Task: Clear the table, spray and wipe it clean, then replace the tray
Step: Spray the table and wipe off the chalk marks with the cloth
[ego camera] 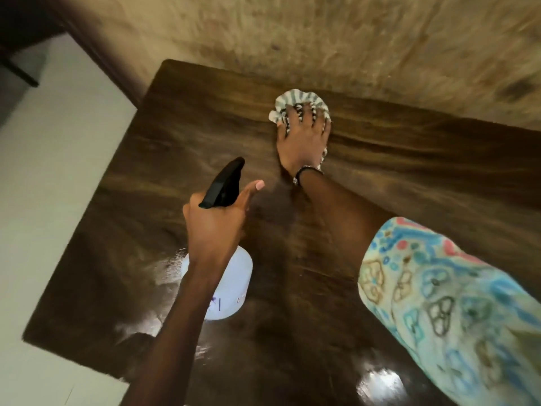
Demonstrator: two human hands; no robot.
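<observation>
Head view, looking down on a dark brown wood-grain counter (pixel 395 171) whose glossy top shows bright reflections near its near edge. The far edge of the counter runs against a mottled beige wall (pixel 322 33); the left edge borders pale floor (pixel 52 186), with open floor along that whole side. A dark piece of furniture (pixel 17 39) stands at the far left corner of the view, well apart from the counter.

The right hand (pixel 304 139) lies flat near the far edge, fingers spread and pressing on a crumpled white-and-grey striped cloth (pixel 298 102); its grip is released, the fingers straight over the fabric. The cloth bunches beyond the fingertips and a strip of it shows beside the wrist. A dark bracelet (pixel 307 170) circles that wrist, and a patterned blue, pink and cream sleeve (pixel 439 288) covers the upper arm.

The left hand (pixel 216 221) is clenched around the neck of a translucent white plastic spray bottle with a black trigger head (pixel 231 276), the index finger extended alongside the head. The bottle is over the near-left part of the counter; whether its base touches the surface cannot be told. Bare counter surface lies to the right of both arms and between the bottle and the left edge.
</observation>
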